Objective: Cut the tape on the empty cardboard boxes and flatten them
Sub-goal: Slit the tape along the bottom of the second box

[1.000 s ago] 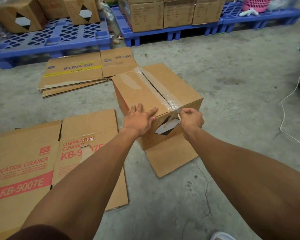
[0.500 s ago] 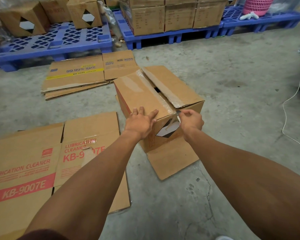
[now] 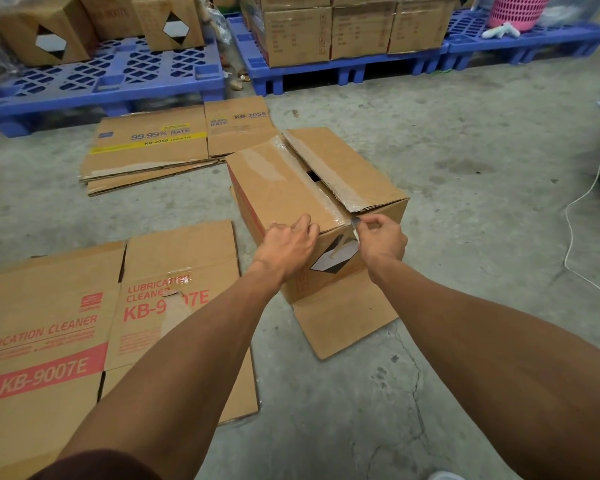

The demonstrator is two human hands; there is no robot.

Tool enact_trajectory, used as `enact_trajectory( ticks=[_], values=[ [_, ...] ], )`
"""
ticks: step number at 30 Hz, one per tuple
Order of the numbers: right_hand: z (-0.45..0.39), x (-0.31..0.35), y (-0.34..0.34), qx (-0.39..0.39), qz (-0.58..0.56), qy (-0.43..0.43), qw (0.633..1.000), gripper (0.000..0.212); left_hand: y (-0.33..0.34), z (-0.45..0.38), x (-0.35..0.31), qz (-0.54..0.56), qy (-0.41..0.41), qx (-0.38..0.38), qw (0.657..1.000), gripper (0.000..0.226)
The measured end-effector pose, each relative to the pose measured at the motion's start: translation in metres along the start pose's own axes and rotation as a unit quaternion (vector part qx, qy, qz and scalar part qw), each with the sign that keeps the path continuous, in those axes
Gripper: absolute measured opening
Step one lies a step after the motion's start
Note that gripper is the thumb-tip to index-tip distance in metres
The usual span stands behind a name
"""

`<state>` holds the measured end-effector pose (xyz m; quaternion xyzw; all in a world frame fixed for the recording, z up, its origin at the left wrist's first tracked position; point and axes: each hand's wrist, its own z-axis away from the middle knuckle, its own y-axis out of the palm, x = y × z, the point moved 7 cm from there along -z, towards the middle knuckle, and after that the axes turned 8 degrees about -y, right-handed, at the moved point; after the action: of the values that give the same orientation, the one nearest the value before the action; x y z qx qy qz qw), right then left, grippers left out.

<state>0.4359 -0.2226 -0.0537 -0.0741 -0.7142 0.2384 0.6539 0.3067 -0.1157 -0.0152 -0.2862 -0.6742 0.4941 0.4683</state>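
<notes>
Here the box (image 3: 312, 202) stood on the floor (image 3: 465, 150) at the middle of the view, its taped seam running from the near edge away toward 11 o'clock. The two top flaps had parted along that seam, with tape (image 3: 271, 164) clinging to the left one. The right hand (image 3: 381, 240) sat at the near end of the seam, its grip pinched on a small blade or a tape end; I could not tell which. From that grip the seam lay straight ahead toward 11 o'clock, so the right hand was the nearer one to work it. The left hand (image 3: 284, 247) lay at 9 o'clock from it, fingers curled over the near edge of the left flap, steadying the box.
</notes>
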Motion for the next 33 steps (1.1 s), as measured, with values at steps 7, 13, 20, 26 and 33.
enact_trajectory(
  ticks=[7,13,20,26,33],
  values=[
    [0.0,0.008,0.008,0.034,0.008,-0.023,0.999,0.007,0.006,0.0,0.005,-0.001,-0.005,-0.001,1.0,0.031],
    [0.001,-0.004,0.004,0.03,-0.022,-0.01,0.999,0.009,0.008,-0.002,0.004,-0.002,-0.01,0.003,1.0,0.029],
    [-0.005,0.005,0.004,0.039,0.029,-0.016,0.999,0.005,0.001,-0.005,-0.001,0.016,-0.018,0.002,1.0,0.023],
    [-0.002,-0.001,0.01,0.035,-0.01,-0.011,0.999,0.005,-0.009,-0.018,0.014,0.063,-0.062,-0.026,0.996,0.017],
    [-0.003,-0.002,0.011,0.139,-0.135,-0.015,0.981,0.011,0.016,-0.024,0.018,0.05,-0.087,-0.046,0.994,0.047]
  ],
)
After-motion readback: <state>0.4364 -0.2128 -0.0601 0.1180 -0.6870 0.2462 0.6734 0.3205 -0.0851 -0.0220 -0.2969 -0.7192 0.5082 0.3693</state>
